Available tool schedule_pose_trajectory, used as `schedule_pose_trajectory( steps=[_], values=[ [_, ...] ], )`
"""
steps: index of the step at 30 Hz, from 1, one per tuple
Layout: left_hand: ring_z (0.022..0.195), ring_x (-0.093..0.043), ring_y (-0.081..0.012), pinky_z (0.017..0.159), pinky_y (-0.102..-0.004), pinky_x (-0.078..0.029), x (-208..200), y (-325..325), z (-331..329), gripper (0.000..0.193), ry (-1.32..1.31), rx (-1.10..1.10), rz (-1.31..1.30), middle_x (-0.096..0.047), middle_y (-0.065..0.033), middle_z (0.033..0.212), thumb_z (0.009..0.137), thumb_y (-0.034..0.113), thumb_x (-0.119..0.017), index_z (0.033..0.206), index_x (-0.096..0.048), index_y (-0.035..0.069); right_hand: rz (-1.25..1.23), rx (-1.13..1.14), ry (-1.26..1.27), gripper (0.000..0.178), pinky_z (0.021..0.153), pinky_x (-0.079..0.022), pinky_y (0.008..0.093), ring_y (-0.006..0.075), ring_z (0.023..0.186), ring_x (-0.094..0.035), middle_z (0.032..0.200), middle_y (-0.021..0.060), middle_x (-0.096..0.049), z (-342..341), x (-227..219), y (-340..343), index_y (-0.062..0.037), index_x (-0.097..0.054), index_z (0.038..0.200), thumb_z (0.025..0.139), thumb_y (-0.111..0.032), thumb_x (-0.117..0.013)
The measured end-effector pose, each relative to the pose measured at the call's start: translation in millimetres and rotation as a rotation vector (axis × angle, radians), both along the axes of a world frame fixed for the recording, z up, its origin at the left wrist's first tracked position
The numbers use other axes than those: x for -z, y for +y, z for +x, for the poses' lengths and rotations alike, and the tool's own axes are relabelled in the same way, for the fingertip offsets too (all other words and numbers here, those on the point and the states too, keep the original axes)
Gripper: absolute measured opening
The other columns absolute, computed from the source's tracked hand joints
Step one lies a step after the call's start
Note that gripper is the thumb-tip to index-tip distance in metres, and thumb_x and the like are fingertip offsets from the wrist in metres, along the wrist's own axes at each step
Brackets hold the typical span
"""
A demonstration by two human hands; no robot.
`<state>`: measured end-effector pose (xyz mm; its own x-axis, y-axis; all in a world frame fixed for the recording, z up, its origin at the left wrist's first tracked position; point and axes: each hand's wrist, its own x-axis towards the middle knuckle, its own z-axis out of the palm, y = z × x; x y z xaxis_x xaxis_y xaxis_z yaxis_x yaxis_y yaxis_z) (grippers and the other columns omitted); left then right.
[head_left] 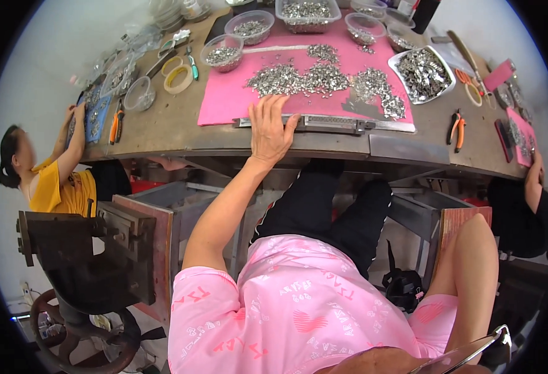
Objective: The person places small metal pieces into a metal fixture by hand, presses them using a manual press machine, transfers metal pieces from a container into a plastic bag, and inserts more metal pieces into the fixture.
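My left hand lies over the left part of a long metal bar-shaped fixture at the front edge of a pink mat. Its fingers are stretched forward, the thumb apart, and it grips nothing that I can see. The palm hides part of the fixture. Just beyond the fingertips are heaps of small silvery metal pieces, spread across the mat. At the lower right my right arm is bent upward, and its hand is out of the picture.
Orange-handled pliers lie to the right, below a white tray of metal parts. Clear tubs stand around the mat, with tape rolls to the left. People work at both sides. A heavy vise stands lower left.
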<state>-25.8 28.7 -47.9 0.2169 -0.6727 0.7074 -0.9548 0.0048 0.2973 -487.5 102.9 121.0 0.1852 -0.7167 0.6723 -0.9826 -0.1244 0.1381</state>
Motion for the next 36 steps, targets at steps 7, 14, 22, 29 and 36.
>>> schedule_pose_trajectory(
  steps=[7, 14, 22, 29, 36],
  values=[
    [0.13, -0.048, -0.036, 0.112, -0.06, -0.029, 3, 0, 9, 0.047, 0.042, -0.004, 0.018, -0.057, -0.0132, 0.132, 0.095, 0.028, -0.068, 0.133, -0.054, 0.006, 0.034, 0.08, 0.005, 0.011, 0.088, -0.053, 0.035, 0.0236, 0.097, -0.066, 0.101, 0.0067, -0.067, 22, 8, -12, -0.0069, -0.067, 0.1, 0.091, -0.012, -0.063],
    [0.134, -0.045, -0.0366, 0.115, -0.0598, -0.026, 2, -1, 4, 0.049, 0.028, 0.047, 0.091, -0.055, -0.0135, 0.137, 0.094, 0.025, -0.067, 0.137, -0.052, 0.006, 0.016, 0.3, 0.028, 0.01, 0.087, -0.053, 0.0346, 0.0232, 0.095, -0.067, 0.1, 0.006, -0.067, 42, -15, -14, -0.0075, -0.066, 0.098, 0.089, -0.011, -0.063],
    [0.142, -0.039, -0.04, 0.12, -0.0624, -0.014, -5, 18, 60, 0.054, -0.016, 0.173, 0.219, -0.049, -0.0175, 0.145, 0.092, 0.019, -0.065, 0.142, -0.048, 0.004, -0.09, -0.741, -0.661, 0.025, 0.086, -0.052, 0.0391, 0.0309, 0.097, -0.065, 0.099, 0.0152, -0.066, 88, -31, -233, -0.0022, -0.066, 0.11, 0.086, 0.004, -0.064],
    [0.146, -0.035, -0.0411, 0.121, -0.061, -0.015, -14, 5, 62, 0.054, 0.044, 0.093, 0.278, -0.045, -0.0194, 0.15, 0.094, 0.018, -0.062, 0.144, -0.045, 0.002, 0.466, -1.116, -0.406, 0.033, 0.091, -0.047, 0.0421, 0.0325, 0.104, -0.06, 0.115, 0.0131, -0.061, 171, 96, -222, -0.0023, -0.064, 0.115, 0.084, -0.006, -0.074],
    [0.129, -0.049, -0.043, 0.112, -0.0672, -0.028, -122, 16, 12, 0.033, 0.102, 0.478, -0.354, -0.055, -0.0169, 0.135, 0.099, 0.03, -0.052, 0.123, -0.055, 0.007, 0.479, -1.069, -0.482, 0.023, 0.084, -0.048, 0.0389, 0.0282, 0.096, -0.061, 0.101, 0.0086, -0.063, 207, 140, -210, -0.0021, -0.067, 0.105, 0.084, -0.009, -0.075]
  ],
)
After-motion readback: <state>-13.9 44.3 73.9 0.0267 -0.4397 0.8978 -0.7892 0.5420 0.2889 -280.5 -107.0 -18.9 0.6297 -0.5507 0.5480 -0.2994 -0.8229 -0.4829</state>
